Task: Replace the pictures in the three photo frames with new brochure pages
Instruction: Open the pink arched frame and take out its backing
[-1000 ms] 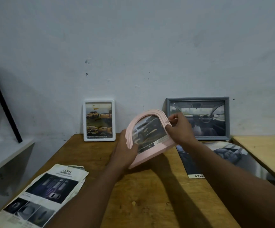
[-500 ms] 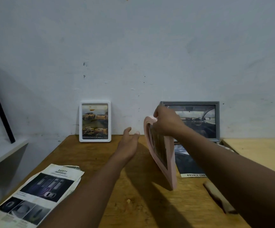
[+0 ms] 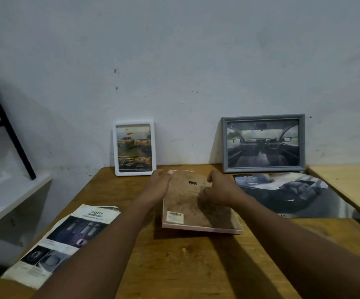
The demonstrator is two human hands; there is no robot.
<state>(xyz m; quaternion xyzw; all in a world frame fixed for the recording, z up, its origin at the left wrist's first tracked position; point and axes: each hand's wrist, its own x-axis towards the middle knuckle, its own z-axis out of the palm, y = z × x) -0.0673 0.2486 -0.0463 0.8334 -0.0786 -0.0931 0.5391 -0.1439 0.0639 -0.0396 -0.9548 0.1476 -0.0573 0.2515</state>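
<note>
The pink arched frame (image 3: pixel 187 203) lies face down in the middle of the wooden table (image 3: pixel 174 266), its brown backing and a barcode sticker facing up. My left hand (image 3: pixel 158 186) rests with straight fingers against the frame's upper left edge. My right hand (image 3: pixel 220 188) grips the upper right edge, thumb on the backing and fingers curled over the rim. A white frame (image 3: pixel 134 148) and a grey frame (image 3: pixel 263 143) stand against the wall, each with a car picture inside. A brochure page headed SAFETY (image 3: pixel 67 240) lies at the left, and a dark car page (image 3: pixel 287 193) at the right.
A second, paler table (image 3: pixel 351 184) adjoins on the right. At the left stands a white shelf (image 3: pixel 6 195) with a black slanted bar (image 3: pixel 6 126) above it. The wall runs right behind the standing frames.
The pink frame was held upright, picture toward me, then turned on edge by my right hand; now it lies face down on the table. My left hand has come back to its left edge.
</note>
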